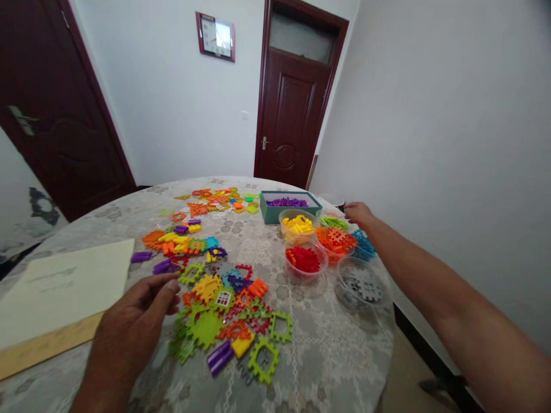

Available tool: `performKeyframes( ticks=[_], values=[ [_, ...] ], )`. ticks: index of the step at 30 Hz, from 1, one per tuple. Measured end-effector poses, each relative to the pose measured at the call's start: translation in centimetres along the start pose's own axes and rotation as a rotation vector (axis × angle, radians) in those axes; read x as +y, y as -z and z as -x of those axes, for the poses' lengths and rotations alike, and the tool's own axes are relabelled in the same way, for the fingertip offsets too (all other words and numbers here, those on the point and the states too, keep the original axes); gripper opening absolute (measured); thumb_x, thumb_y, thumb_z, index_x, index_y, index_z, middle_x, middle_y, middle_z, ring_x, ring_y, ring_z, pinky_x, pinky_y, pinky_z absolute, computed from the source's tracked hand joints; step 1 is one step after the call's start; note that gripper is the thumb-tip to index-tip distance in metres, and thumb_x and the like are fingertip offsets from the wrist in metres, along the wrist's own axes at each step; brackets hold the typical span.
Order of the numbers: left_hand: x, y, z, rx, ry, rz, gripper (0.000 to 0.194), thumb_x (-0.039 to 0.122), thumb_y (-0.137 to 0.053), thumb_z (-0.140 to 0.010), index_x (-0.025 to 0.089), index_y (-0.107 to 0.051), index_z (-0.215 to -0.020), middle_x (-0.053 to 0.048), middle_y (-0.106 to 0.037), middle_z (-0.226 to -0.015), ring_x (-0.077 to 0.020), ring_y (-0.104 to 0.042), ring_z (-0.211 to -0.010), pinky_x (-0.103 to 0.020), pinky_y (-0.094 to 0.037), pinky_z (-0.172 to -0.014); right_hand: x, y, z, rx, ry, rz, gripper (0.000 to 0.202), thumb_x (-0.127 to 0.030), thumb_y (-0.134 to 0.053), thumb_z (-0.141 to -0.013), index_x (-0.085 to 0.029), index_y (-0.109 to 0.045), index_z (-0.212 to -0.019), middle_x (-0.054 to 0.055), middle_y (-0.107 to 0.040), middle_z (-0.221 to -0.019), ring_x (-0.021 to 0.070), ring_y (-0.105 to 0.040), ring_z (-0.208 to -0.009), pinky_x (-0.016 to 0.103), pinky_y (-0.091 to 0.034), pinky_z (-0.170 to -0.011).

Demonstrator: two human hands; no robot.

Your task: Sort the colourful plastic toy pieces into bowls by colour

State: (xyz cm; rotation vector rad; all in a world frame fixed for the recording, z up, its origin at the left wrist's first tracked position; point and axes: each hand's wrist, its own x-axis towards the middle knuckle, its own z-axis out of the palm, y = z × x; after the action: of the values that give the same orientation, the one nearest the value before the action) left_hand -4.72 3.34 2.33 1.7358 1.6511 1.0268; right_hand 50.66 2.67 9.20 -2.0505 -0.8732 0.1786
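Observation:
My left hand [140, 312] is beside a pile of colourful plastic building pieces. Its fingers are curled in towards the thumb, and whatever they may hold is hidden. Close to its fingertips lie a green gear-edged plate [205, 328], a yellow plate [207, 287] and purple pieces [163, 266]. My right arm stretches to the far right side of the table. There my right hand [360, 214] is above the back of the tubs, near a tub of light green pieces [333, 222]. Its fingers are bunched and small in view, so I cannot make out anything in them.
Clear tubs hold red [303, 259], yellow [298, 224], orange [336, 240], blue [364, 245] and grey pieces [365, 285]. Purple pieces fill a green box [271, 215]. More pieces [215, 201] lie at the back. A paper pad [73, 287] lies left on the round table.

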Motion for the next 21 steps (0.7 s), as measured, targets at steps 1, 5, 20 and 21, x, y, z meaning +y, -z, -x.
performKeyframes(
  ticks=[1, 5, 20, 21],
  values=[
    [0.0, 0.0, 0.0, -0.005, -0.003, 0.028, 0.044, 0.063, -0.059, -0.086, 0.026, -0.071, -0.108, 0.000, -0.076, -0.074, -0.0282, -0.076, -0.077, -0.043, -0.059, -0.079, -0.3, 0.4, 0.5, -0.002, -0.003, 0.021, 0.030, -0.029, -0.066, -0.100, -0.011, -0.067, -0.124, 0.012, -0.070, -0.113, 0.0221, -0.070, -0.095, 0.038, -0.060, -0.082],
    [0.0, -0.4, 0.5, -0.029, -0.024, 0.139, 0.040, 0.055, -0.063, -0.086, 0.023, -0.072, -0.110, -0.001, -0.077, -0.086, -0.0216, -0.074, -0.072, -0.034, -0.060, -0.071, -1.9, 1.4, 5.9, -0.047, 0.149, 0.092, 0.023, -0.021, -0.061, -0.096, -0.013, -0.075, -0.113, 0.006, -0.073, -0.085, 0.0156, -0.065, -0.071, 0.026, -0.051, -0.064],
    [0.8, -1.9, 2.6, -0.443, -0.652, -0.154, 0.030, 0.038, -0.063, -0.095, 0.022, -0.069, -0.120, -0.007, -0.076, -0.112, -0.0223, -0.071, -0.099, -0.038, -0.056, -0.092, 2.0, -7.0, 31.2, -0.655, 0.739, 0.210, 0.051, -0.024, -0.062, -0.095, -0.021, -0.055, -0.146, 0.016, -0.059, -0.140, 0.0287, -0.061, -0.125, 0.046, -0.051, -0.106],
    [0.8, -2.4, 2.9, -0.462, -0.678, -0.173, 0.030, 0.036, -0.062, -0.096, 0.023, -0.068, -0.122, -0.007, -0.076, -0.115, -0.0225, -0.071, -0.102, -0.039, -0.056, -0.094, 2.0, -7.3, 31.1, -0.656, 0.718, 0.198, 0.052, -0.024, -0.063, -0.094, -0.021, -0.054, -0.146, 0.015, -0.061, -0.135, 0.0283, -0.061, -0.122, 0.045, -0.052, -0.104]
  ],
)
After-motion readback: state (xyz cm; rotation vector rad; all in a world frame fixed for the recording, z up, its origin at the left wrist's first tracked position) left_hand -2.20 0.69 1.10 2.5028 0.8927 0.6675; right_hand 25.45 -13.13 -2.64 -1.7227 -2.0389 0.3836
